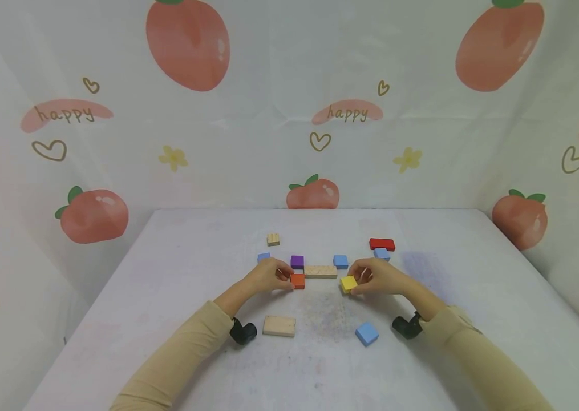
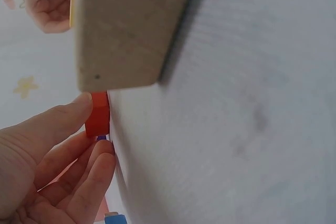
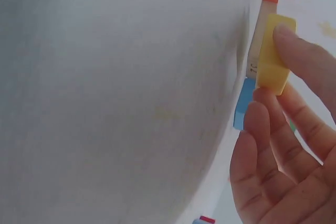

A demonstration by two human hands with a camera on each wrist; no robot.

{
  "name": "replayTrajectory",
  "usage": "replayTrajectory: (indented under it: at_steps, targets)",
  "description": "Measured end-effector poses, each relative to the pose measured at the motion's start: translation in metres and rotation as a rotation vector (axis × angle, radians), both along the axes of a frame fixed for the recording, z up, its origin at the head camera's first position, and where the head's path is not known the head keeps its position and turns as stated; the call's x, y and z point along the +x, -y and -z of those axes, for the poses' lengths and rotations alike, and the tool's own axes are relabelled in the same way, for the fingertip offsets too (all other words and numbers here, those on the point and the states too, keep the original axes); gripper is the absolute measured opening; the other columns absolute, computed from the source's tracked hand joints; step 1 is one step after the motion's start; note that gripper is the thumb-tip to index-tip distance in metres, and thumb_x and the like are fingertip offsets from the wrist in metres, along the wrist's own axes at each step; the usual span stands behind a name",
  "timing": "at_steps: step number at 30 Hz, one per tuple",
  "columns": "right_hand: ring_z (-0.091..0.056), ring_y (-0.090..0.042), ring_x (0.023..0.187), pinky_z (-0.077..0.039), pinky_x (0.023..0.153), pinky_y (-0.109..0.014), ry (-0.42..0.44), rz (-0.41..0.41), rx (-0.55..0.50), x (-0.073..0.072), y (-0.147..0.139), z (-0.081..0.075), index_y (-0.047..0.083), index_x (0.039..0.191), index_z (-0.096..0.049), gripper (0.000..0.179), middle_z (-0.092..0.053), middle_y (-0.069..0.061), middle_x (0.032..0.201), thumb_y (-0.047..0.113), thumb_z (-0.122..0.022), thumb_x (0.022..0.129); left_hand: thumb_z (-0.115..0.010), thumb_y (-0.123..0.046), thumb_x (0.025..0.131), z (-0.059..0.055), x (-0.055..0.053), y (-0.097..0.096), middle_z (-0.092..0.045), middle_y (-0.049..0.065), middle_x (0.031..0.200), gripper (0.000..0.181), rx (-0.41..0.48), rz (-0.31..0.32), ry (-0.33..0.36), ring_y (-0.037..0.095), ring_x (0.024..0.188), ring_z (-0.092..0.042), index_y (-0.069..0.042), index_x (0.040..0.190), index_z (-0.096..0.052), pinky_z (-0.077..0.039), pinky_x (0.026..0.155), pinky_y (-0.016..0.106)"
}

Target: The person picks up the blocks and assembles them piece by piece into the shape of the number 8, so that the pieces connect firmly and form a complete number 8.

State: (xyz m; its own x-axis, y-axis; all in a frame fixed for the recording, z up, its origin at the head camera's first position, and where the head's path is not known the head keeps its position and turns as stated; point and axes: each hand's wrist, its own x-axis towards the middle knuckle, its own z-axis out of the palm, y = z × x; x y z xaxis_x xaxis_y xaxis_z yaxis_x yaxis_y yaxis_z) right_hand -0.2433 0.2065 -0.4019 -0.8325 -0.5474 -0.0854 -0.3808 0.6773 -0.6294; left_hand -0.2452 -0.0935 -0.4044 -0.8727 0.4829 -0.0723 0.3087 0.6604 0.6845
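Observation:
My left hand [image 1: 271, 275] pinches an orange-red block [image 1: 297, 281] between thumb and fingers, near the left end of a long plain wooden block [image 1: 320, 272]. In the left wrist view the thumb lies on one face of the red block [image 2: 97, 114]. With thumb and fingertips my right hand [image 1: 379, 277] grips a yellow block [image 1: 348, 284], near the wooden block's right end. The right wrist view shows the yellow block [image 3: 275, 56] tilted, in front of the wooden strip. Behind the strip stand a purple block [image 1: 297, 262] and a blue block [image 1: 340, 262].
Closer to me lie a flat wooden block [image 1: 279, 326] and a blue block [image 1: 367, 334]. Farther back are a striped wooden block [image 1: 272, 239], a long red block [image 1: 382, 244] with a blue block [image 1: 382, 254] before it, and another blue block [image 1: 263, 257] by my left hand.

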Motion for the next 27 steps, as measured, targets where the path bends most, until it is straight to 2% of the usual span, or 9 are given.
replayTrajectory:
  at_steps: [10,27]
  targets:
    - [-0.054,-0.013,0.078,-0.049,0.069,-0.019,0.022,0.041,0.013,-0.005,0.005,0.001,0.007,0.095,-0.061,0.028,-0.061,-0.003,0.087,0.023,-0.077,0.076,-0.075,-0.011,0.077,0.002,-0.003,0.001,-0.069,0.013,0.096,0.031,-0.003,0.026,-0.020,0.013,0.080,-0.062,0.003,0.104,-0.067,-0.052,0.071,0.021]
    - [-0.052,-0.014,0.076,-0.048,0.068,-0.022,0.034,0.068,0.029,-0.007,0.011,0.003,0.008,0.092,-0.061,0.030,-0.059,-0.002,0.083,0.025,-0.078,0.074,-0.075,-0.011,0.076,0.001,-0.001,0.001,-0.069,0.012,0.097,0.031,0.000,-0.006,0.000,0.013,0.081,-0.062,0.002,0.104,-0.068,-0.053,0.074,0.024]
